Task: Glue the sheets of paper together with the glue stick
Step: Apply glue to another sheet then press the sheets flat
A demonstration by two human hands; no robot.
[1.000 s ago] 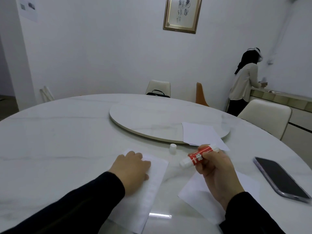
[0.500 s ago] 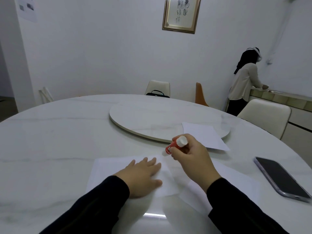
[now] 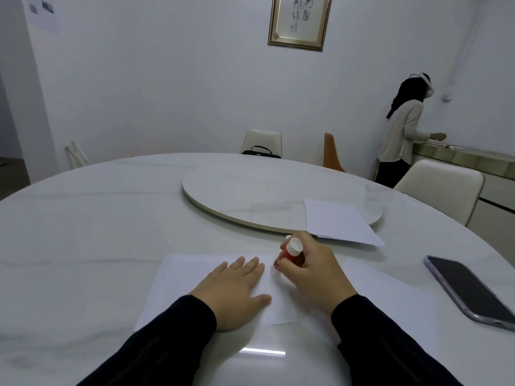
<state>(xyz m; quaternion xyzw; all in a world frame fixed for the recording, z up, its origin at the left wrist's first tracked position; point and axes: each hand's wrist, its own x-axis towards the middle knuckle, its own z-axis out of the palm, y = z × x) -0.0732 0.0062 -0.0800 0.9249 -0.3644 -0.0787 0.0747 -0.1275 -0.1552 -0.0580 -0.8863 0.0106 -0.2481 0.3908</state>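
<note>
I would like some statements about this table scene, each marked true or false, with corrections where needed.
1. The left hand lies flat on a sheet of paper. True.
2. The right hand grips a pair of scissors. False: it grips a red glue stick.
3. A phone lies screen up at the right on the table. True.
4. The phone rests on the round turntable. False: it lies on the table itself, nearer the edge.
5. Some paper sheets partly overlap the turntable. True.
</note>
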